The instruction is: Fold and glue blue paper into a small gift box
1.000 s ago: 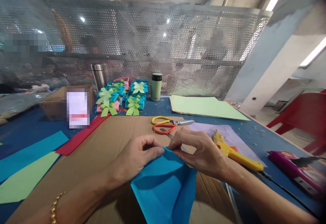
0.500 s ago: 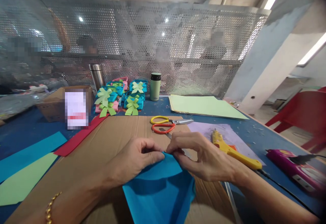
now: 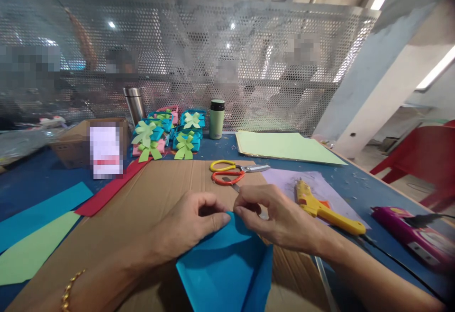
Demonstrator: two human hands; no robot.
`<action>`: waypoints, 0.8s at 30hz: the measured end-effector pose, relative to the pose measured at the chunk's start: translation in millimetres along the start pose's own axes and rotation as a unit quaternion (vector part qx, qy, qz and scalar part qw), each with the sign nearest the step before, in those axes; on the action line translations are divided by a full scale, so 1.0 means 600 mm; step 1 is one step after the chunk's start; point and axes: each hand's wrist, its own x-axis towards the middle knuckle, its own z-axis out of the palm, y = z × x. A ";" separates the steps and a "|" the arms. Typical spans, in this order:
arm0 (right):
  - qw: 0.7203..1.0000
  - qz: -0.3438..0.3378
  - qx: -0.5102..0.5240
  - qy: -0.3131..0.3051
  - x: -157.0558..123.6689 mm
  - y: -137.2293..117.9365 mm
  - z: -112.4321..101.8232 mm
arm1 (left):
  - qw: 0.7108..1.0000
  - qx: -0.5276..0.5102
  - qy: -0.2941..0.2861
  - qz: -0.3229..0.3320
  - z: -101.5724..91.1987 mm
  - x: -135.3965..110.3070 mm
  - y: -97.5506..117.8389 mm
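A folded blue paper sheet lies on a brown cardboard mat in front of me. My left hand pinches the sheet's top corner from the left. My right hand pinches the same corner from the right, fingertips almost touching those of the left. Both hands are closed on the paper. A gold bracelet circles my left wrist.
Scissors with yellow and orange handles lie just beyond my hands. A yellow glue gun and a magenta tool lie at right. Green paper sheets, finished paper boxes with bows, two flasks, a cardboard box and coloured strips sit around.
My hands stay pinched on the blue paper's top corner; the sheet has shifted slightly and its fold has flattened a little.
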 end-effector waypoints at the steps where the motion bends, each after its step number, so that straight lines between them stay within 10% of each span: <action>1: 1.000 -0.005 -0.012 0.006 0.000 0.001 0.003 | 1.000 -0.008 0.002 0.004 0.000 0.001 -0.002; 13: 0.998 -0.004 -0.019 0.057 0.003 0.005 0.003 | 0.998 0.039 0.040 0.027 0.000 0.004 0.003; 24: 0.986 0.074 0.146 -0.044 0.007 0.014 0.010 | 0.999 -0.030 0.008 -0.009 0.005 0.000 0.002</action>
